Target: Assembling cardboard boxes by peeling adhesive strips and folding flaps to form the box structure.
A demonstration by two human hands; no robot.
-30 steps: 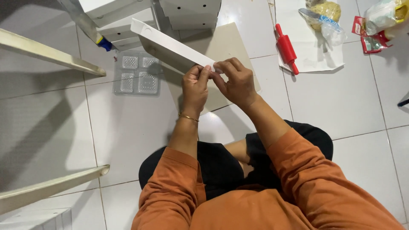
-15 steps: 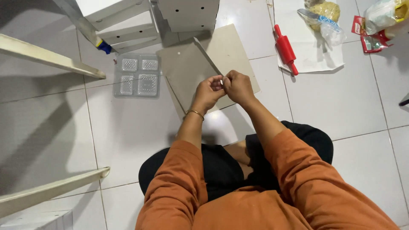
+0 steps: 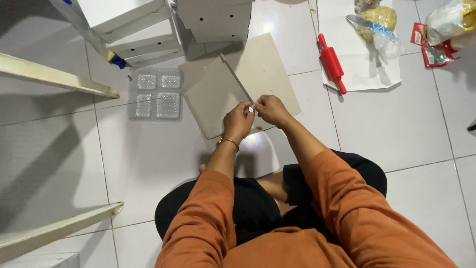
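I sit cross-legged on a white tiled floor in orange sleeves. A grey-beige panel (image 3: 210, 99) is tilted up on its edge in front of me, over a second beige board (image 3: 270, 62) that lies flat. My left hand (image 3: 237, 123), with a gold bangle at the wrist, grips the panel's near corner. My right hand (image 3: 270, 110) meets it there, and its fingertips pinch a small white piece (image 3: 251, 109) against that corner. What the piece is, I cannot tell.
A clear plastic compartment tray (image 3: 154, 94) lies left of the panel. White furniture parts (image 3: 213, 20) stand beyond, with a blue-tipped tool (image 3: 117, 61). At the right, a red-handled tool (image 3: 331, 62) lies on white paper (image 3: 359, 69) near plastic bags (image 3: 377, 20). Pale slats (image 3: 54, 77) cross the left side.
The panel was raised and tilted toward me, showing its white edge. It has come down and turned, and both hands have dropped with it to its near corner.
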